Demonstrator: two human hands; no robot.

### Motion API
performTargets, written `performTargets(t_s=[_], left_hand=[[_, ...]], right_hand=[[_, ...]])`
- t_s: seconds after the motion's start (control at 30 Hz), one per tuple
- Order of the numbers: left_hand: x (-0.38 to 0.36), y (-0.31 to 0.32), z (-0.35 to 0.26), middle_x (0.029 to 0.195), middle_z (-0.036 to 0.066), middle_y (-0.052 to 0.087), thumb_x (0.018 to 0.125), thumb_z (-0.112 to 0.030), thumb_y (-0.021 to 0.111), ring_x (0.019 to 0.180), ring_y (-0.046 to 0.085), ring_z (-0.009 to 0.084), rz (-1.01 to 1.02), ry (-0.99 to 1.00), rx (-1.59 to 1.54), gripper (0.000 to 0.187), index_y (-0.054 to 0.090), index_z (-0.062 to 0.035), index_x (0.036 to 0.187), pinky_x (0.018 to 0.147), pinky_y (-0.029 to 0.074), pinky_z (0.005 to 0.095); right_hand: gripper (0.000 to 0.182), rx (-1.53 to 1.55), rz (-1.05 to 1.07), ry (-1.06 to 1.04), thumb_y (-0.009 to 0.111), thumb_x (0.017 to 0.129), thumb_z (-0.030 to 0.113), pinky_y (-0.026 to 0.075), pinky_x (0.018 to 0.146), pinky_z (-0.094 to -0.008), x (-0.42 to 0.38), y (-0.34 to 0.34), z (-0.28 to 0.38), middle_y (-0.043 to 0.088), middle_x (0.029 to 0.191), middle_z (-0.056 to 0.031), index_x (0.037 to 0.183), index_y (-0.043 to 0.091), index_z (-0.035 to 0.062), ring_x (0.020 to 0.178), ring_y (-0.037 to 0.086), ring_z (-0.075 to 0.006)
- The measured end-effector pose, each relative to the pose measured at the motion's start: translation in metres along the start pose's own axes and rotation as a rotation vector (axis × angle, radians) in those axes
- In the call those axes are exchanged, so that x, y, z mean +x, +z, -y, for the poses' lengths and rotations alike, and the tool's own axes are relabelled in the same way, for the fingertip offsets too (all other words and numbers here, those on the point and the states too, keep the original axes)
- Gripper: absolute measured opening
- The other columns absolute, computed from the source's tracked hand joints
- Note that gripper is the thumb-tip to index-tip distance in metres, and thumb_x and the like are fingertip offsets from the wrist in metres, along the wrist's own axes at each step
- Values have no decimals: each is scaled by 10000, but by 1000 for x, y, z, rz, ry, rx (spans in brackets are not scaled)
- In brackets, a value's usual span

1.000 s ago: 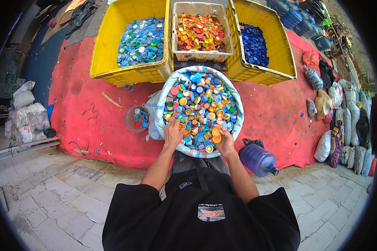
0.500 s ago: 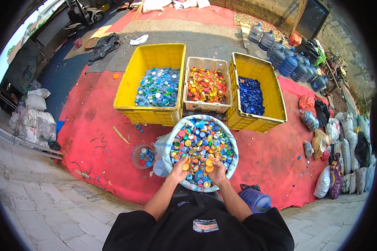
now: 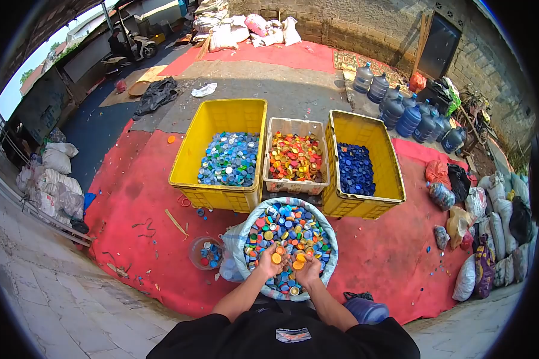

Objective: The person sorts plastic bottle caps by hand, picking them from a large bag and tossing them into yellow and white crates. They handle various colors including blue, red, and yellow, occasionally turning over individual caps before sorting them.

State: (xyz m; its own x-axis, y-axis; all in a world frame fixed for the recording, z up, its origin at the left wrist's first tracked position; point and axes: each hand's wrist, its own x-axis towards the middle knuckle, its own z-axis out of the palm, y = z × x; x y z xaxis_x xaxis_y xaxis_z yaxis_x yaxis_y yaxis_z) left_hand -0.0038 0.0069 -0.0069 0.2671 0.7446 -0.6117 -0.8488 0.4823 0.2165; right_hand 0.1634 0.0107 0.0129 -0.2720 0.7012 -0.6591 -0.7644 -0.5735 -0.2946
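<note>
Both hands are over a round sack (image 3: 241, 260) with a rolled, pale blue rim, filled with mixed-colour bottle caps (image 3: 284, 224). My left hand (image 3: 268, 267) holds yellow-orange bottle caps (image 3: 276, 258) at its fingers. A few more orange bottle caps (image 3: 299, 262) are in my right hand (image 3: 309, 273), its fingers curled round them. Beyond the sack stand a yellow crate (image 3: 182, 179) of light blue and green caps, a whitish crate (image 3: 296, 186) of red, orange and yellow caps, and another yellow crate (image 3: 388, 173) of dark blue caps.
A clear tub (image 3: 193, 258) with some caps sits left of the sack on the red mat (image 3: 138, 239). A large water bottle (image 3: 366, 310) lies close on the right. Stuffed sacks (image 3: 57, 160) line both sides; blue water jugs (image 3: 408, 121) stand at the back right.
The view has tilted up, so the crates and sack appear lower and more of the back wall shows. Both hands stay over the sack with orange caps, the left slightly more turned up.
</note>
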Motion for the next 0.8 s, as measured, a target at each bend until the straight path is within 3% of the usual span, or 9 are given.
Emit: performTargets(t_s=[0.17, 0.23, 0.3, 0.37, 0.43, 0.47, 0.53, 0.63, 0.8], left_hand=[[70, 88, -75, 1085, 181, 578, 933, -452, 487, 1014, 570, 295, 104, 113, -63, 563, 502, 66, 1152, 913, 473, 380], [62, 163, -120, 1333, 231, 416, 911, -514, 488, 1317, 336, 329, 227, 215, -40, 746, 368, 102, 1314, 1132, 212, 448], [63, 197, -152, 1494, 268, 197, 832, -591, 554, 1417, 148, 366, 360, 326, 2, 1008, 133, 107, 1427, 1157, 91, 474], [63, 201, -168, 1543, 261, -7, 836, -597, 545, 1445, 4, 367, 169, 370, 16, 1130, -155, 52, 1442, 1159, 25, 477], [64, 171, -168, 1541, 252, 71, 876, -580, 513, 1440, 84, 362, 39, 381, 191, 1038, -72, 43, 1465, 1158, 90, 480], [65, 146, -161, 1452, 220, 332, 925, -535, 478, 1366, 303, 332, -7, 418, 308, 813, 221, 39, 1440, 1116, 253, 468], [54, 89, -138, 1133, 89, 597, 955, -473, 485, 1018, 561, 201, -46, 386, 285, 430, 586, -57, 991, 871, 487, 379], [27, 12, -90, 891, 42, 644, 918, -489, 562, 796, 589, 143, -261, 327, 196, 420, 465, -141, 704, 688, 497, 317], [-20, -73, -11, 894, 30, 578, 949, -492, 494, 756, 522, 153, -408, 141, 236, 419, 545, -102, 807, 668, 469, 326]], right_hand=[[310, 166, 145, -177, 441, 828, 215, 439, 898, -431, 66, 81, 61, 590, 1050, -124, 1041, 517, 2, 938, 580, -277], [418, 240, 382, -263, 452, 798, 190, 364, 1016, -477, 80, 138, 107, 524, 1192, -183, 1122, 463, -72, 1108, 499, -314], [751, 224, 385, -302, 506, 767, 201, 177, 1143, -509, 73, 184, 136, 192, 1485, -250, 1352, 183, -141, 1417, 161, -362], [830, 109, 361, -383, 510, 767, 166, 141, 1162, -511, 65, 195, 149, 13, 1540, -253, 1396, 71, -151, 1446, -9, -367], [789, 26, 289, -427, 498, 797, 140, 186, 1151, -510, 78, 162, 150, 48, 1533, -258, 1424, 84, -101, 1440, 68, -369], [705, 22, 168, -471, 473, 843, 102, 282, 1109, -511, 77, 141, 142, 131, 1518, -257, 1444, 134, -46, 1396, 230, -366], [606, -230, 20, -476, 458, 863, 83, 345, 1062, -504, 58, 98, 124, 263, 1464, -247, 1412, 227, -26, 1334, 342, -357], [365, -524, -228, -424, 452, 885, 61, 445, 960, -452, 31, 27, 82, 520, 1275, -195, 1241, 461, -21, 1194, 517, -320], [218, -854, -365, -347, 383, 841, 3, 506, 712, -317, 13, -107, 7, 651, 971, -130, 761, 584, 26, 822, 595, -173]])
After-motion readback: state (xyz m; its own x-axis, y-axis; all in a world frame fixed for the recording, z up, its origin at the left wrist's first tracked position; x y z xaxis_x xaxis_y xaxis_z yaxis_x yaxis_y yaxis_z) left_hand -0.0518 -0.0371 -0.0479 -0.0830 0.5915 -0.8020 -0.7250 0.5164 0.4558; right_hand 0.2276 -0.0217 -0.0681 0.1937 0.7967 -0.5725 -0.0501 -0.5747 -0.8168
